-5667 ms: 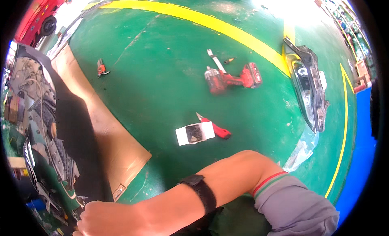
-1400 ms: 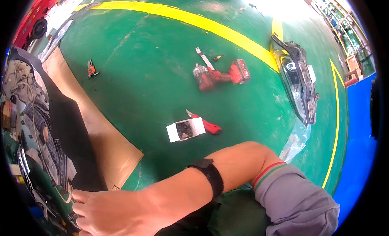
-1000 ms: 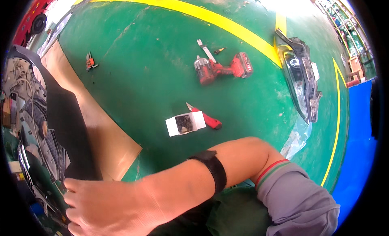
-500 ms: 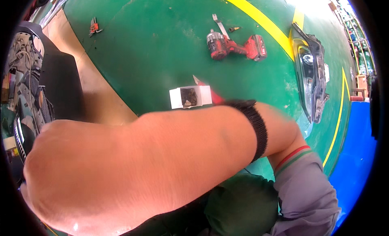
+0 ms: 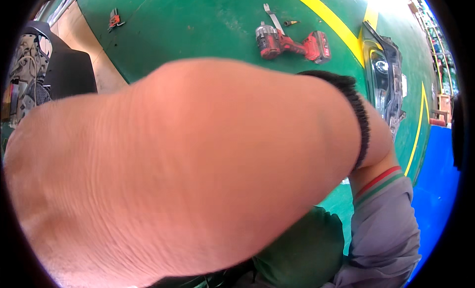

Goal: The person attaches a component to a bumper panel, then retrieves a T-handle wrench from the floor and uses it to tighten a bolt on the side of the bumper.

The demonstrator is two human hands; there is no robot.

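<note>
Stretched across the view from the lower right, my right forearm crosses close to the camera toward the left edge. A black band (image 5: 357,117) circles the arm above a pushed-up grey sleeve (image 5: 383,223). My right hand (image 5: 59,189) shows only its blurred back at the left rim. Its fingers are out of sight, so what it holds or touches cannot be seen. Nearest to it is a car's open front end (image 5: 27,65), with exposed wiring and a dark panel (image 5: 71,72) beside it. My left hand is not in view.
On the green floor lie a red-and-black cordless impact wrench (image 5: 269,42), a silver pry bar (image 5: 273,17), a small brass-coloured piece (image 5: 292,23) and a red-holder hex key set (image 5: 115,21). A headlight assembly (image 5: 383,70) lies at the right, beyond it a blue surface (image 5: 438,159).
My right forearm has come up closer to the camera and fills more of the view. It now hides the white box and the red-handled tool beside it.
</note>
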